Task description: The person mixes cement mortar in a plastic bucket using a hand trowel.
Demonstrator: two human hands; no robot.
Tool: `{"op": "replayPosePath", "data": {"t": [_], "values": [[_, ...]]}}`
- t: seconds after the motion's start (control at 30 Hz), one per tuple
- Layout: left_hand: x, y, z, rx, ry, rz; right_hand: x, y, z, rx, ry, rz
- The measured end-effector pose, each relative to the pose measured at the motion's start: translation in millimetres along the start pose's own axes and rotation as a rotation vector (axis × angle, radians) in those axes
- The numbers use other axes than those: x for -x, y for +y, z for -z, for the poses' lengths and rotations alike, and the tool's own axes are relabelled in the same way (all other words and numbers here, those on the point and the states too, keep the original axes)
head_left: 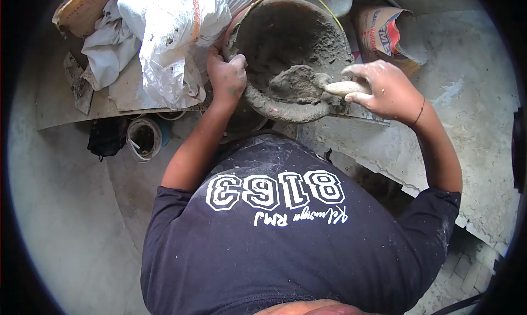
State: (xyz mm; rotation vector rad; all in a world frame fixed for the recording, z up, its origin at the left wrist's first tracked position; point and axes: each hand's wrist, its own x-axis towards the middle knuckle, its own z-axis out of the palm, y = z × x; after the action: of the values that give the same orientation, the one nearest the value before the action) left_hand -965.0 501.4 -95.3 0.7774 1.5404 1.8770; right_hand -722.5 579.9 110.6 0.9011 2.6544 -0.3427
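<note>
I have the bucket (285, 51) tilted toward me at the top of the view, wet mortar (299, 84) heaped at its near rim. My right hand (384, 90) is closed around the trowel handle (346, 88), blade buried in the heap; I judge a shallow scoop along the wall works best, wrist low. My left hand (226, 76) clamps the left rim, thumb inside, arm straight, and should hold firm so nothing tips. A white sack (170, 35) lies just beside it.
</note>
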Motion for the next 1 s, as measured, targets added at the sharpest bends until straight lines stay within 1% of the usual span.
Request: {"op": "replayPosePath", "data": {"t": [0.03, 0.07, 0.1, 0.13, 0.17, 0.2, 0.23, 0.27, 0.3, 0.37, 0.4, 0.43, 0.5, 0.53, 0.57, 0.63, 0.67, 0.7, 0.77, 0.8, 0.83, 0.87, 0.9, 0.97, 1.0], "values": [[2, 5, -2, 0.022, 0.023, 0.083, 6, 5, -7, -0.006, 0.001, 0.004], [3, 8, -3, 0.046, 0.049, 0.165, 13, 12, -15, 0.003, -0.042, -0.038], [3, 8, -3, 0.040, 0.051, 0.165, 20, 20, -24, 0.011, -0.085, -0.080], [2, 7, -4, 0.029, 0.055, 0.104, 27, 26, -31, -0.039, -0.023, -0.066], [2, 7, -4, 0.018, 0.056, 0.043, 29, 30, -29, -0.045, -0.021, -0.066], [3, 6, -4, 0.013, 0.050, 0.041, 29, 32, -21, -0.317, -0.102, -0.237], [3, 5, -3, 0.019, 0.038, 0.086, 31, 33, -18, -0.592, -0.184, -0.405], [3, 4, -3, 0.023, 0.026, 0.132, 36, 38, -22, -0.644, -0.027, -0.270], [3, 5, -2, 0.013, 0.020, 0.131, 37, 34, -23, -0.656, -0.025, -0.269], [2, 6, -1, -0.095, 0.008, 0.052, 36, 17, -16, -0.292, 0.392, -0.002], [2, 3, 1, -0.104, 0.001, 0.052, 35, 8, -14, -0.076, 0.445, 0.001], [0, -2, 2, -0.103, -0.003, 0.040, 35, 5, -17, -0.082, 0.451, -0.004], [-1, 0, 0, -0.103, -0.008, 0.025, 36, 3, -26, 0.279, 0.323, -0.087], [2, 8, -3, -0.089, -0.016, 0.028, 35, 13, -37, 0.444, 0.291, -0.040], [5, 13, -4, -0.074, -0.024, 0.032, 36, 11, -39, 0.442, 0.293, -0.044], [5, 13, -2, -0.099, -0.016, 0.050, 34, -9, -33, 0.386, 0.220, 0.044], [3, 11, -1, -0.121, -0.001, 0.072, 36, -19, -29, 0.418, 0.258, 0.054], [2, 9, 0, -0.122, 0.001, 0.069, 36, -23, -25, 0.353, 0.295, 0.065], [1, 1, 2, -0.119, 0.003, 0.074, 29, -3, -34, 0.320, 0.325, 0.081], [0, -5, 2, -0.118, -0.002, 0.067, 25, 12, -41, 0.394, 0.284, 0.046], [-1, -10, 2, -0.094, 0.010, 0.013, 21, 21, -45, 0.469, 0.244, 0.005], [-5, -14, 1, -0.067, 0.016, -0.042, 19, 24, -41, 0.384, 0.235, 0.003], [-6, -9, -2, -0.057, 0.006, -0.053, 19, 29, -39, 0.217, 0.167, -0.020], [-2, 1, -3, -0.104, 0.011, -0.089, 19, 54, -50, -0.149, 0.230, -0.025], [-2, -2, 1, -0.097, -0.018, 0.067, 25, 61, -55, -0.141, 0.234, -0.027]]}}
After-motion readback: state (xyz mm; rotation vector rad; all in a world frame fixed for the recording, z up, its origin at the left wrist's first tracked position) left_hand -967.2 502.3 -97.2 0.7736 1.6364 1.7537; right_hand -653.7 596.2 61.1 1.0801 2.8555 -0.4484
